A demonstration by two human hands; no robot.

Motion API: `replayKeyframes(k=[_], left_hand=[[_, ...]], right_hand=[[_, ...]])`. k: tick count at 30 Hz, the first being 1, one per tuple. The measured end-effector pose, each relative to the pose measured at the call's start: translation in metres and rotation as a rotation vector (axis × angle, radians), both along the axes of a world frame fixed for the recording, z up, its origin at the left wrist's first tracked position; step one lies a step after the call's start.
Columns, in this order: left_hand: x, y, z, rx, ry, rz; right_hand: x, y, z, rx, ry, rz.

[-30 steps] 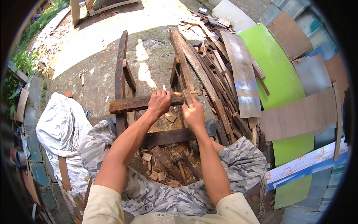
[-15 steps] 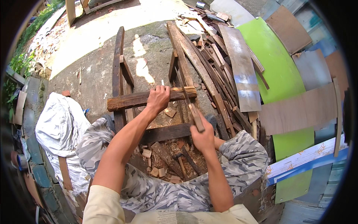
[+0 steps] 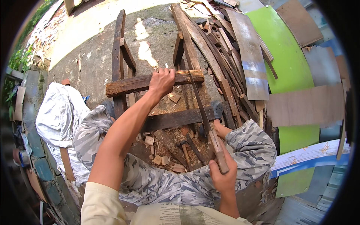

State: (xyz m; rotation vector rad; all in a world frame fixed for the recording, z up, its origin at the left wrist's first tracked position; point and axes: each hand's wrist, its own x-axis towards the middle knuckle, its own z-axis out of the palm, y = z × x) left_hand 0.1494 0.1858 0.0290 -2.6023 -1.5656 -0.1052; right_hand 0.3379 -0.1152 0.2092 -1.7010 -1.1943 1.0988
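Observation:
A rough wooden beam [image 3: 129,85] lies crosswise over the two long rails of a dark wooden frame [image 3: 117,63]. My left hand [image 3: 162,81] is closed over the beam's top, right of its middle. A small white stick [image 3: 166,65] pokes up beside those fingers; what it is I cannot make out. My right hand [image 3: 224,173] grips the wooden handle of a handsaw [image 3: 203,112], low near my right knee. The saw's long, narrow dark blade slants up and away, its far part against the beam near the right end.
Wood offcuts [image 3: 160,160] and a wooden-handled tool with a dark head [image 3: 186,154] lie between my legs. Stacked planks [image 3: 213,56] run along the right, beside green sheeting [image 3: 287,56]. A white cloth bundle [image 3: 62,116] sits at the left.
My right hand has drawn the saw back toward me and down to the right, so more blade shows on my side of the beam. My left hand stays on the beam. The view has shifted slightly.

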Motion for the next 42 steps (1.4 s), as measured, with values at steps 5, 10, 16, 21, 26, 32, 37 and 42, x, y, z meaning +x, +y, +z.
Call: replayKeyframes(k=[5, 10, 16, 21, 26, 32, 37, 42], left_hand=[[0.001, 0.008, 0.001, -0.005, 0.021, -0.003], [0.006, -0.002, -0.004, -0.03, 0.021, 0.012], [0.006, -0.003, 0.0, 0.079, 0.024, -0.005], [0.007, 0.036, -0.001, 0.054, -0.03, 0.147], [0.003, 0.051, 0.01, -0.098, 0.015, 0.189], [0.0, 0.026, -0.006, 0.057, -0.104, 0.038], [-0.01, 0.015, 0.017, -0.034, -0.191, 0.11], [-0.015, 0.015, 0.02, -0.196, -0.158, 0.156]], right_hand=[[-0.011, 0.188, -0.084, 0.196, -0.153, 0.064], [-0.012, 0.168, -0.103, 0.11, -0.016, -0.018], [0.008, -0.017, -0.008, -0.085, 0.078, -0.061], [0.003, 0.057, 0.001, 0.002, -0.107, 0.033], [0.035, 0.095, 0.01, -0.027, -0.02, 0.057], [0.045, 0.038, -0.023, -0.01, -0.017, 0.015], [0.03, 0.017, -0.045, 0.08, 0.034, -0.006], [0.02, 0.017, -0.034, 0.152, -0.013, 0.017]])
